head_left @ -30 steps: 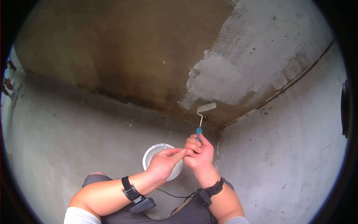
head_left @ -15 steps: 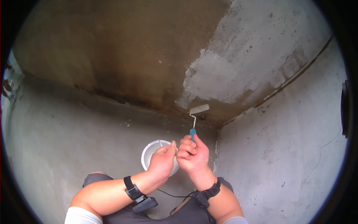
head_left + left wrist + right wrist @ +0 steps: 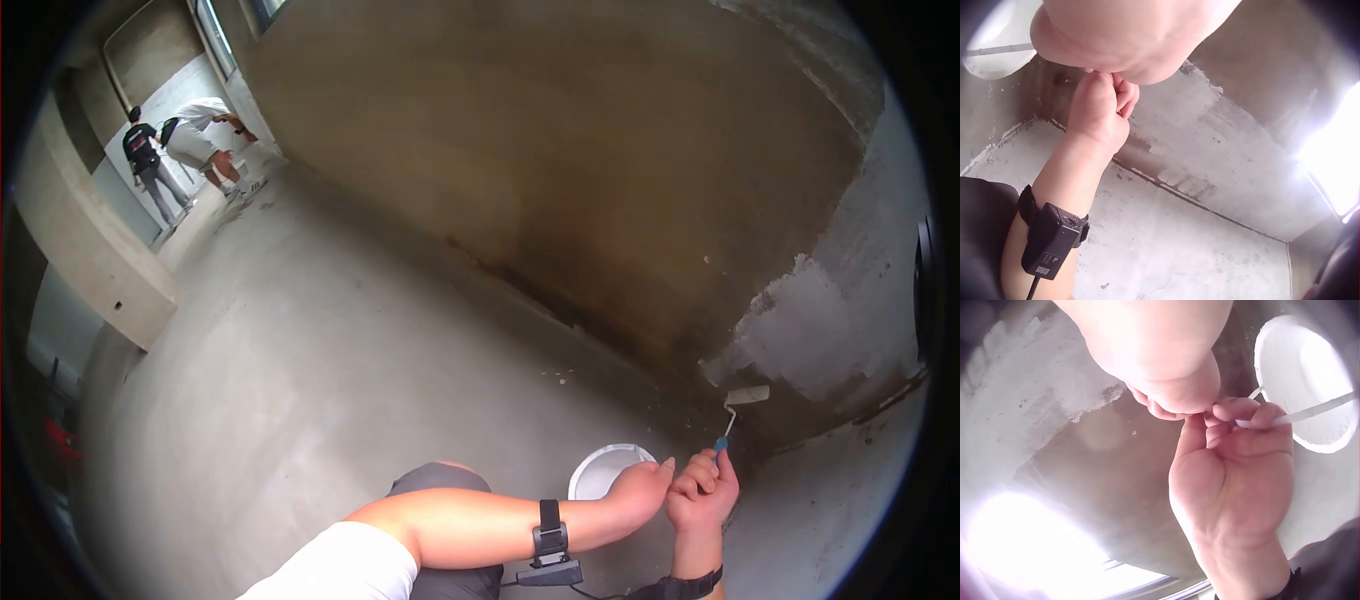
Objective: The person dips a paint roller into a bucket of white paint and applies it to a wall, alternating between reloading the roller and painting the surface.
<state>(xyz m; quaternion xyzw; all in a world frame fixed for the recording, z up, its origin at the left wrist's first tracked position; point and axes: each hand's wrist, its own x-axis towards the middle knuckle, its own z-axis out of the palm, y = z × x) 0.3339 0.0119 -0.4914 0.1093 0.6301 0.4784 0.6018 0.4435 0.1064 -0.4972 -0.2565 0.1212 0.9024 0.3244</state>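
My right hand [image 3: 703, 492] grips the blue handle [image 3: 721, 444] of a small paint roller; its white sleeve [image 3: 747, 394] points up, away from me. Beside it is my left hand [image 3: 642, 496], its fingertips close to the right hand. In the right wrist view, the left hand [image 3: 1232, 481] has fingers curled round the white strap handle [image 3: 1319, 409] of a white bucket [image 3: 1263, 353], and its fingertips meet the right hand [image 3: 1160, 369]. The bucket [image 3: 592, 478] is partly hidden behind the left hand in the head view. The roller is hidden in both wrist views.
A brown damp-looking surface [image 3: 560, 130] meets a pale painted patch [image 3: 800, 325] at right. Grey plaster [image 3: 270, 330] spreads across the left, with a pillar [image 3: 100, 230] there. Two people [image 3: 142, 150] are in the far background. Something red [image 3: 63, 440] shows at the left edge.
The head view has swung left, bringing the people and pillar into sight and putting hands, bucket and roller at lower right. Both hands keep their holds.
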